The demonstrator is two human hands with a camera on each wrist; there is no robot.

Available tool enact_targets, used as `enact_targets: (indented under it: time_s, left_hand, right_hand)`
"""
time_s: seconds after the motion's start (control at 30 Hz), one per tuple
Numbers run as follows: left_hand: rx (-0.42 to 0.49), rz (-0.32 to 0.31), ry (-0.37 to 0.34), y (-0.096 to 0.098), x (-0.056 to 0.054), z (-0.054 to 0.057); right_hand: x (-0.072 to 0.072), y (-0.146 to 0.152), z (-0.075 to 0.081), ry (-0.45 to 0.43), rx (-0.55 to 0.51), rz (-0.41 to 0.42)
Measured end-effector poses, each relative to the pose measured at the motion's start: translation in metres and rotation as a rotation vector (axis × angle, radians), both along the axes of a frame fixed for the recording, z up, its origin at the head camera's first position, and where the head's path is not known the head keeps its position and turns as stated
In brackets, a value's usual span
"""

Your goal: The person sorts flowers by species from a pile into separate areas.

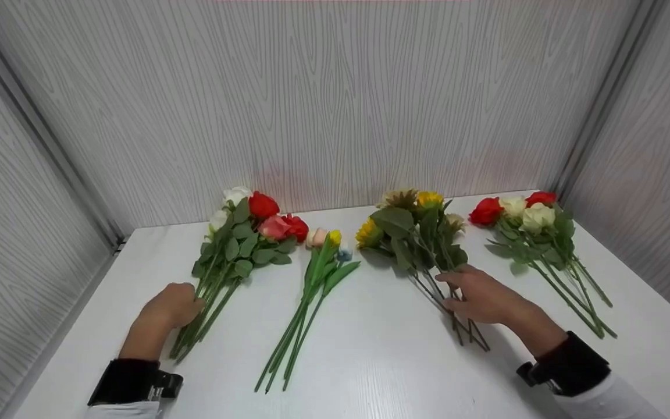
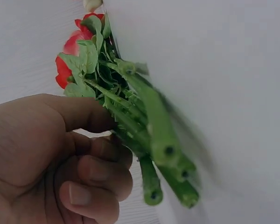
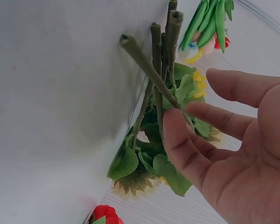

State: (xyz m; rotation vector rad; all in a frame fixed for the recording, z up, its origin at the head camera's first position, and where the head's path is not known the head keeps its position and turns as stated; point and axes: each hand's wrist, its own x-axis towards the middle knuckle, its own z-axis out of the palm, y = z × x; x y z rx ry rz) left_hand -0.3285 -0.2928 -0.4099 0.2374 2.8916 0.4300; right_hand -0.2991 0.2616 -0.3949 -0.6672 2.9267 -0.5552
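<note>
My left hand [image 1: 169, 305] pinches the stems of a bunch of roses [image 1: 242, 241] lying on the left of the table. Its flowers are red, pink and white. In the left wrist view the thick green stem ends [image 2: 163, 135] stick out past the thumb, with the other fingers curled below. On the right, my right hand [image 1: 483, 297] is at the thin brown stems of a bunch of sunflowers [image 1: 396, 221]. The right wrist view shows the thumb well apart from the fingers, with fingertips [image 3: 175, 121] right at the sunflower stems [image 3: 157, 51].
Between both bunches lies a bunch of tulips [image 1: 317, 270], pink, yellow and blue. Red and cream roses [image 1: 535, 218] lie at the far right. All rest on a white table [image 1: 370, 361], with grey wood-grain panels [image 1: 335, 105] behind and at both sides.
</note>
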Motion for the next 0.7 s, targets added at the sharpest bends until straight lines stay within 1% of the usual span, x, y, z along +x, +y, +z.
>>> enact_targets:
  time_s: [0.13,0.23,0.33,0.43,0.53,0.6,0.7]
  left_hand:
    - [0.051,0.034,0.146,0.003,-0.003,0.002]
    - [0.082,0.065,0.243,0.009,-0.004,0.007]
    - [0.099,0.088,0.323,0.017,-0.001,0.014]
    - [0.12,0.114,0.396,0.029,0.006,0.023]
    - [0.133,0.114,0.469,0.047,0.014,0.032]
    - [0.144,0.096,0.505,0.062,0.021,0.038]
    - [0.148,0.045,0.555,0.086,0.031,0.044]
  right_hand:
    - [-0.001,0.001,0.0,0.039,-0.013,0.007]
    - [0.0,0.001,0.0,0.116,-0.042,0.014]
    - [0.0,0.0,0.001,0.208,-0.085,0.005]
    - [-0.001,-0.003,0.003,0.274,-0.146,-0.021]
    - [-0.001,-0.007,0.006,0.303,-0.23,-0.053]
    - [0.001,-0.009,0.01,0.311,-0.285,-0.066]
    - [0.007,-0.014,0.016,0.303,-0.361,-0.077]
